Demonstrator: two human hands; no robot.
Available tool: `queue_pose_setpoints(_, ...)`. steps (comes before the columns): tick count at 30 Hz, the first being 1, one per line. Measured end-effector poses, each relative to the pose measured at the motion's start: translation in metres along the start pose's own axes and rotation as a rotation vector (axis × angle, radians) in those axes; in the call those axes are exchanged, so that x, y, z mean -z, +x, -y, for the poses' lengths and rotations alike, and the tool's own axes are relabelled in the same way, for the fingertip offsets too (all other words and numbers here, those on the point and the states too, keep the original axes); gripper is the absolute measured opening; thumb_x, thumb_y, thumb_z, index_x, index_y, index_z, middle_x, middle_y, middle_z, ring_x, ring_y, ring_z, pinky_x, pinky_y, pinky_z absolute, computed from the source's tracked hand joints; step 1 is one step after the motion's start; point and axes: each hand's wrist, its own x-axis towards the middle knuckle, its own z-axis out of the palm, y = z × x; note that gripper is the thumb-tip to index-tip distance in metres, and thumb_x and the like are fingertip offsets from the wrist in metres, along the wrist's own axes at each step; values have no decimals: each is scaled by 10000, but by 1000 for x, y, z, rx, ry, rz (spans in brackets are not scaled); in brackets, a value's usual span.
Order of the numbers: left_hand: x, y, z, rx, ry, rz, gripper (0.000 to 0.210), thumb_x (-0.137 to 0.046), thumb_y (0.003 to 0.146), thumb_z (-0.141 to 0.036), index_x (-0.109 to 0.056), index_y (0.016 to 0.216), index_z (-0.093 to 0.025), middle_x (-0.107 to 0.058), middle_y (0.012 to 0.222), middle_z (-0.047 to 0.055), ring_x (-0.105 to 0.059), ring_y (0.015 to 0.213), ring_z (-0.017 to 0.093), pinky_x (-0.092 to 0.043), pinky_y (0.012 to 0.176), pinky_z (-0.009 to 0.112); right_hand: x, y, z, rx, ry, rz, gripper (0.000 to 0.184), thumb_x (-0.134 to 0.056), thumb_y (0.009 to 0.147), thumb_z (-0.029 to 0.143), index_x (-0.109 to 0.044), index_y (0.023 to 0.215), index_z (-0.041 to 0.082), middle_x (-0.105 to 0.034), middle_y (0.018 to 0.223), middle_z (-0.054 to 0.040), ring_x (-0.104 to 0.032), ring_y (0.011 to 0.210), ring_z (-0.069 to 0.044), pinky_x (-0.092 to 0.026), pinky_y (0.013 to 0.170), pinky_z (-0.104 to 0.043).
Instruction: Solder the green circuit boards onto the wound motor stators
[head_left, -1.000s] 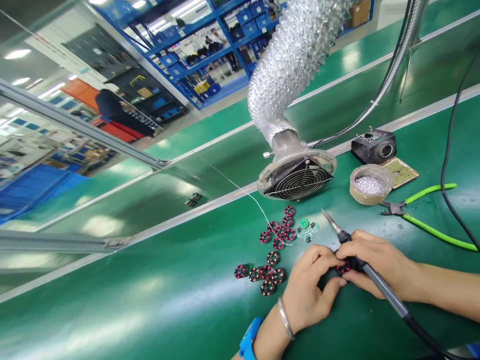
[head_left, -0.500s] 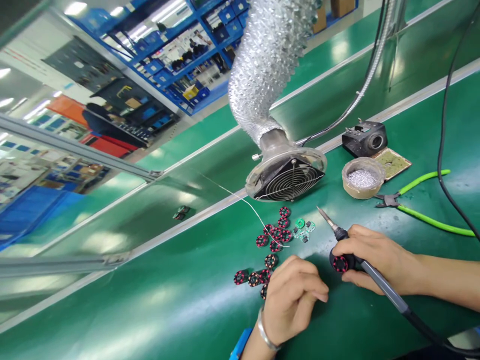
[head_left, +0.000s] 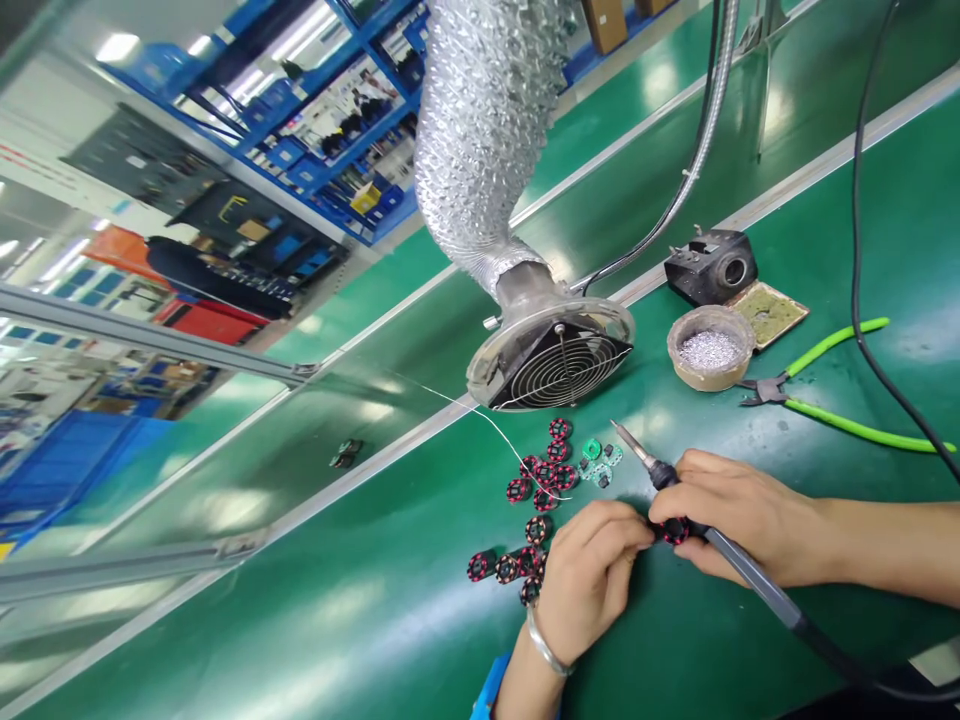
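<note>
My right hand [head_left: 739, 515] is closed around a soldering iron [head_left: 739, 570], its tip pointing up and to the left. The same hand pinches a small round motor stator [head_left: 673, 530], black with red windings, partly hidden by the fingers. Against the stator's left side are the closed fingertips of my left hand [head_left: 592, 565]; whether they pinch something small is hidden. Left of my hands lie several similar stators [head_left: 546, 473] in a loose cluster, and a second group [head_left: 507, 568] sits nearer, partly behind my left hand. Small green circuit boards [head_left: 601, 466] lie just beyond my hands.
A fume extractor hood [head_left: 566, 365] on a silver flexible duct [head_left: 487, 150] hangs over the bench. Solder wire [head_left: 504, 432] trails beside the stators. To the right are an iron stand [head_left: 709, 268], a bowl of metal bits [head_left: 711, 350] and green-handled cutters [head_left: 769, 390]. A black cable [head_left: 859, 250] hangs at right.
My left hand has moved right, its fingertips now meeting the stator in my right hand. That stator has turned and is more covered by fingers. The whole view has shifted slightly.
</note>
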Motion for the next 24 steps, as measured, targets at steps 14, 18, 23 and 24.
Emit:
queue_pose_setpoints(14, 1, 2, 3, 153, 177, -361, 139, -554, 877, -70, -595, 866, -202, -639, 779, 6, -613, 746, 146, -504, 690, 260, 5, -2, 1, -90, 77, 48, 388, -548, 736, 14, -494, 1078, 190, -541, 814, -14, -460, 764, -174, -384, 641, -254)
queue_pose_setpoints(18, -1, 3, 13, 242, 424, -298, 128, -566, 870, -101, -637, 940, -182, -663, 890, 57, -605, 848, 212, -493, 767, 354, 8, 2, 1, -95, 138, 51, 411, -557, 699, -13, -485, 1045, 197, -546, 822, -3, -465, 747, -155, -389, 643, -231)
queue_pose_setpoints(23, -8, 11, 16, 350, 624, -141, 193, -648, 818, -153, -671, 1010, -140, -667, 1041, 136, -560, 952, 318, -426, 776, 454, 12, 4, 2, -118, 162, 76, 396, -536, 710, -12, -489, 1041, 201, -559, 838, -3, -483, 745, -146, -397, 652, -223)
queue_pose_setpoints(24, -8, 12, 14, 367, 611, -139, 170, -658, 812, -151, -675, 981, -150, -674, 1030, 126, -561, 950, 314, -414, 773, 447, 13, 3, 2, -114, 163, 82, 383, -528, 722, -4, -490, 1043, 200, -564, 844, -7, -485, 745, -148, -399, 652, -227)
